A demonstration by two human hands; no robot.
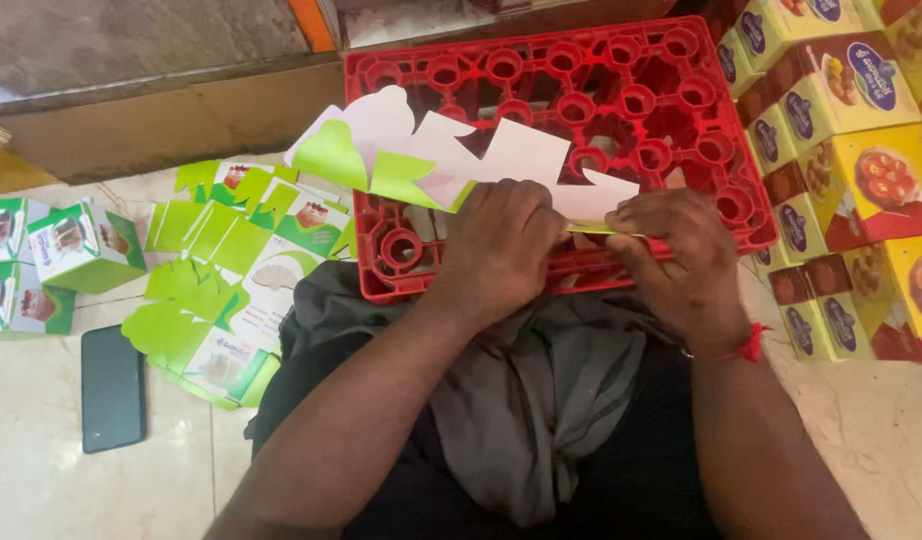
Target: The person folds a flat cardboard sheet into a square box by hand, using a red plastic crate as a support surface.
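A flat, unfolded carton blank [451, 160], white on its inner face with green flaps, lies across the near half of an upturned red plastic crate [681, 90] that serves as the bench. The left hand [501, 250] is curled shut, knuckles up, pressing the blank's near edge down at the crate's front rim. The right hand [671, 260], just to the right of it, pinches a thin yellow-green flap edge between thumb and fingers; both hands are closed on the same blank.

The crate top is all round holes and ribs, so in my judgement a crease pressed over a hole could buckle or run crooked, and the thin flap could tear if pulled against the left hand's hold.

Left of the crate, a loose heap of green flat blanks [231, 290] spreads over the floor, with folded green boxes [81, 245] farther left and a dark phone [113, 388] near the heap's lower edge. Right of the crate, stacked yellow and maroon cartons [861, 160] crowd close, leaving little elbow room on that side.
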